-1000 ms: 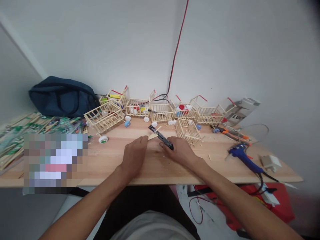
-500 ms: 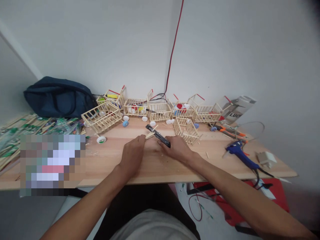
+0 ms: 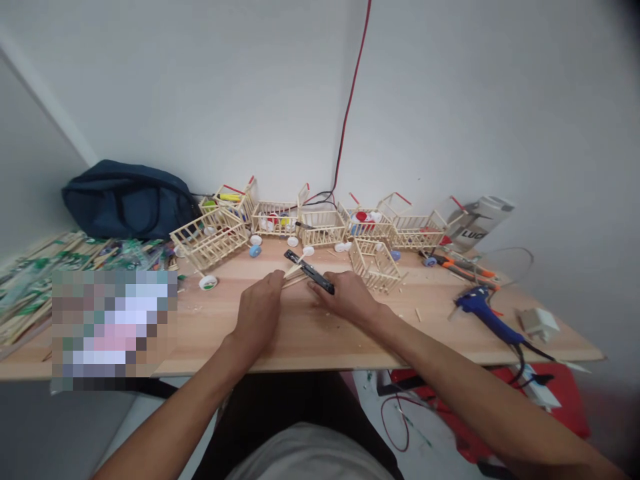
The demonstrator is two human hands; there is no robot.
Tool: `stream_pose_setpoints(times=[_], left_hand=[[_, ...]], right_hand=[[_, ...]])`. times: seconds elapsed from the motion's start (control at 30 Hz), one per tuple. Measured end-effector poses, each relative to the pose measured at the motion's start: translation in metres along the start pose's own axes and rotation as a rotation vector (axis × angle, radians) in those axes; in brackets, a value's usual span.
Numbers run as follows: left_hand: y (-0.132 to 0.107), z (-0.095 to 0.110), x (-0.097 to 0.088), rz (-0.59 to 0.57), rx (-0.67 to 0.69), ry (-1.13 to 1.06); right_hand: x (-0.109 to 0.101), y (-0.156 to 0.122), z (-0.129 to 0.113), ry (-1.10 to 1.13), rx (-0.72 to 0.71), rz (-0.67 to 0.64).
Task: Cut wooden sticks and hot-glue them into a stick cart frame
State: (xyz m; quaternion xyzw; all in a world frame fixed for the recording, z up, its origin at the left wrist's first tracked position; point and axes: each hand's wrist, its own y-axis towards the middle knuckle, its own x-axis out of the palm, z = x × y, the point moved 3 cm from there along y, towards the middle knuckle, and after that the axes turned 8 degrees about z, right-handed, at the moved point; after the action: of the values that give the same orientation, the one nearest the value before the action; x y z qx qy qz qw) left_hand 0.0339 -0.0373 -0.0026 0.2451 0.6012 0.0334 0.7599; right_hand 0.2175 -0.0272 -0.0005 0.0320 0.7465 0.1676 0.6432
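Note:
My left hand (image 3: 259, 307) is closed on thin wooden sticks (image 3: 293, 273), whose pale ends stick out to the right past the fingertips. In my right hand (image 3: 350, 297) lies a slim black utility knife (image 3: 313, 272), pointing up and left, with the fingers wrapped round its near end. The knife lies across the sticks just above the tabletop; whether its blade is out is too small to tell. Just behind the hands, a small stick frame (image 3: 376, 263) without visible wheels rests on the table.
Several miniature stick carts (image 3: 210, 243) with bottle-cap wheels line the wall. Bundled sticks (image 3: 25, 287) and a dark blue bag (image 3: 130, 203) are at left, beside a blurred-out patch. A blue glue gun (image 3: 487, 317), orange-handled pliers (image 3: 465, 267) and a white adapter (image 3: 540, 325) are at right.
The whole view has shifted slightly. Against the table, both hands, the knife and the sticks have moved a little to the left; both grips remain closed.

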Motion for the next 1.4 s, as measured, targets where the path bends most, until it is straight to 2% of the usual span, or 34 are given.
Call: stream_pose_setpoints(times=[0.17, 0.33, 0.57, 0.8, 1.1, 1.4], left_hand=[[-0.012, -0.012, -0.002, 0.037, -0.049, -0.037], [-0.02, -0.018, 0.004, 0.091, -0.116, -0.095], [-0.021, -0.013, 0.005, 0.134, -0.089, -0.173], [-0.021, -0.015, 0.007, 0.111, -0.113, -0.144], [-0.019, -0.009, 0.007, 0.062, -0.115, -0.142], [-0.022, -0.034, -0.004, 0.28, -0.15, -0.197]], right_hand=[[-0.008, 0.006, -0.015, -0.022, -0.053, -0.055], [-0.013, 0.004, -0.02, -0.105, 0.053, -0.129], [-0.014, -0.008, -0.014, -0.022, 0.045, -0.089], [-0.01, -0.008, -0.014, 0.135, -0.006, -0.21], [-0.011, -0.009, -0.013, -0.038, 0.023, -0.163], [0.001, 0.022, -0.036, -0.011, -0.119, -0.105]])
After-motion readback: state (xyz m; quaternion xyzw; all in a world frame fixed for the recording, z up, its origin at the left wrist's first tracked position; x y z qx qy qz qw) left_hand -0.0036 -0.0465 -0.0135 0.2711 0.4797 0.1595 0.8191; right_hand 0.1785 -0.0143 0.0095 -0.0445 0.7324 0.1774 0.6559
